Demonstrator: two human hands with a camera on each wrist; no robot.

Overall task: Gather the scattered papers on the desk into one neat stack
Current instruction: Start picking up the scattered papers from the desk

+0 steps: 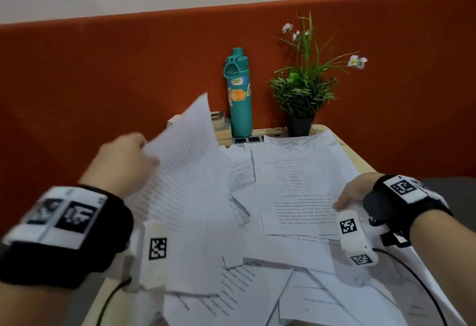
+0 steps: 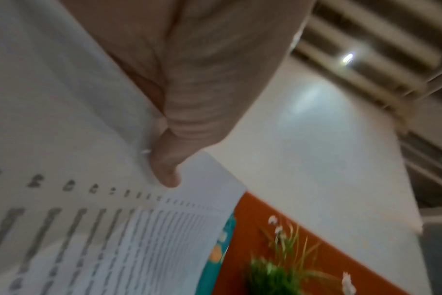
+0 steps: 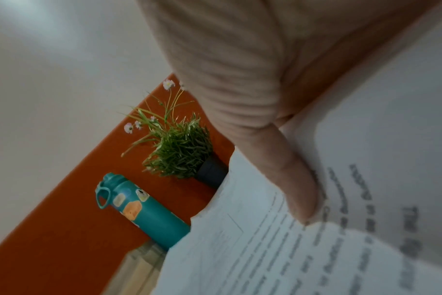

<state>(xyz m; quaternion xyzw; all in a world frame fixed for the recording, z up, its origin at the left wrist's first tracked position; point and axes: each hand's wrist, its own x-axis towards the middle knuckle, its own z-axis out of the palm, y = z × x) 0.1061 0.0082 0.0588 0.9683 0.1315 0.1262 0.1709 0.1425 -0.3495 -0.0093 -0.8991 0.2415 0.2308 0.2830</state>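
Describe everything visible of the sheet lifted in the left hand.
The sheet is white paper printed with dense lines of text, too blurred to read. The left hand pinches it near one edge, thumb on the printed side. It is raised off the desk and tilted steeply, its top corner reaching up beside the teal bottle. Its lower end hangs over the scattered papers.
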